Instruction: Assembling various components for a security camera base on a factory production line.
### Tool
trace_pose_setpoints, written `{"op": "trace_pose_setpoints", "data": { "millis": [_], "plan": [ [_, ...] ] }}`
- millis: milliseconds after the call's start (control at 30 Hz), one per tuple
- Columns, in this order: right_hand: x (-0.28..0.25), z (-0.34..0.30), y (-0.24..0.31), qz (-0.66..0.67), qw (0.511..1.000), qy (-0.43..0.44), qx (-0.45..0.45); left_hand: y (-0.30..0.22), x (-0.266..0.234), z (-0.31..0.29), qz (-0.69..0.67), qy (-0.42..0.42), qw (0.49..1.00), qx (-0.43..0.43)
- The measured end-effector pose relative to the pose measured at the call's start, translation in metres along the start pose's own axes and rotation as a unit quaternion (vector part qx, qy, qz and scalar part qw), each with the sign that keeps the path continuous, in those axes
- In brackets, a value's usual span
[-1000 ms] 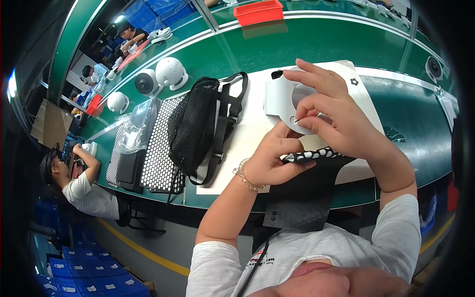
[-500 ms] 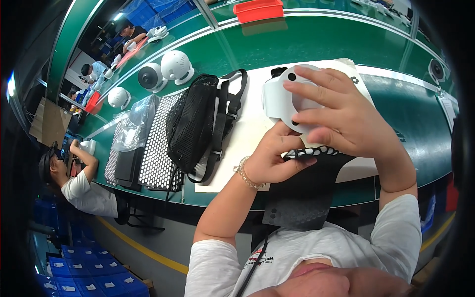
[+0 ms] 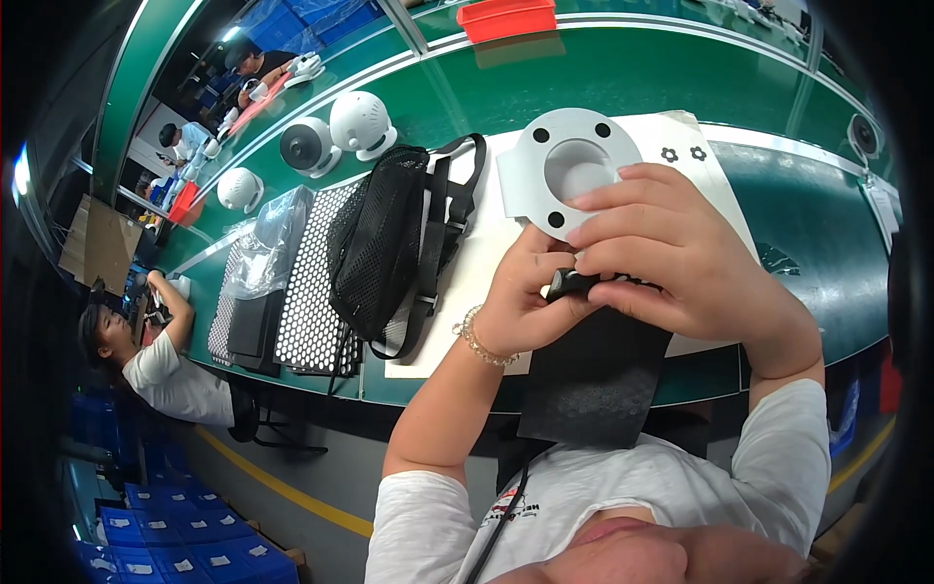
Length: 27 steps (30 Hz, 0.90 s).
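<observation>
Both hands are at a white device with a round base (image 3: 569, 156), held over the table with its underside showing black round pads and a hollow centre. A black sheet (image 3: 598, 380) hangs from my hands toward my lap; its folded edge shows white dots. My left hand (image 3: 533, 297), below the base, pinches the black edge between thumb and fingers. My right hand (image 3: 671, 253) is closed, fingers curled over the lower right of the base and thumb against the sheet. Part of the device is hidden behind my hands.
A black mesh bag (image 3: 379, 243) with straps lies left of my hands, beside white-dotted black sheets (image 3: 309, 292) and clear plastic bags (image 3: 268, 238). Several white round devices (image 3: 360, 127) stand behind. A pale board (image 3: 448, 350) lies underneath. A co-worker (image 3: 165, 360) sits at left.
The round base has tipped so more of its underside shows. My right hand has slid down from its upper part to its lower edge, closing on the sheet beside my left hand.
</observation>
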State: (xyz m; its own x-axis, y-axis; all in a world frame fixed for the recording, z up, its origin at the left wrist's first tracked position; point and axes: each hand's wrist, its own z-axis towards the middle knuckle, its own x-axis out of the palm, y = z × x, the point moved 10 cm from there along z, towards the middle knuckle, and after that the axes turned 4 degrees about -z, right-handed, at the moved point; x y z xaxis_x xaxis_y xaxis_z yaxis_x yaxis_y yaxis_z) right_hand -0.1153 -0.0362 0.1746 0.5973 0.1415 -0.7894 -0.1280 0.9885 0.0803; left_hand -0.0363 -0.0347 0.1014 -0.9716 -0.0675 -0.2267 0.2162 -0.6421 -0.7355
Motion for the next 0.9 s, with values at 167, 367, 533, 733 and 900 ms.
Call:
{"op": "trace_pose_setpoints", "data": {
  "millis": [167, 367, 533, 733, 900],
  "plan": [
    [0.005, -0.002, -0.001, 0.002, 1.000, -0.007, 0.015, -0.006, -0.006, 0.002, -0.003, -0.032, 0.999, 0.032],
    [-0.003, 0.000, 0.008, -0.009, 0.997, -0.069, -0.015, 0.007, -0.002, -0.008, 0.058, 0.007, 0.998, -0.025],
    [-0.010, 0.001, 0.004, 0.051, 0.997, -0.053, -0.008, 0.000, -0.004, 0.001, -0.017, -0.015, 1.000, -0.013],
    [-0.007, -0.008, -0.062, 0.087, 0.984, -0.078, 0.137, 0.004, -0.003, 0.003, -0.076, -0.014, 0.997, 0.009],
    [0.002, -0.009, -0.066, 0.079, 0.987, -0.026, 0.141, 0.006, -0.003, 0.003, -0.094, -0.031, 0.995, 0.008]
  ]
}}
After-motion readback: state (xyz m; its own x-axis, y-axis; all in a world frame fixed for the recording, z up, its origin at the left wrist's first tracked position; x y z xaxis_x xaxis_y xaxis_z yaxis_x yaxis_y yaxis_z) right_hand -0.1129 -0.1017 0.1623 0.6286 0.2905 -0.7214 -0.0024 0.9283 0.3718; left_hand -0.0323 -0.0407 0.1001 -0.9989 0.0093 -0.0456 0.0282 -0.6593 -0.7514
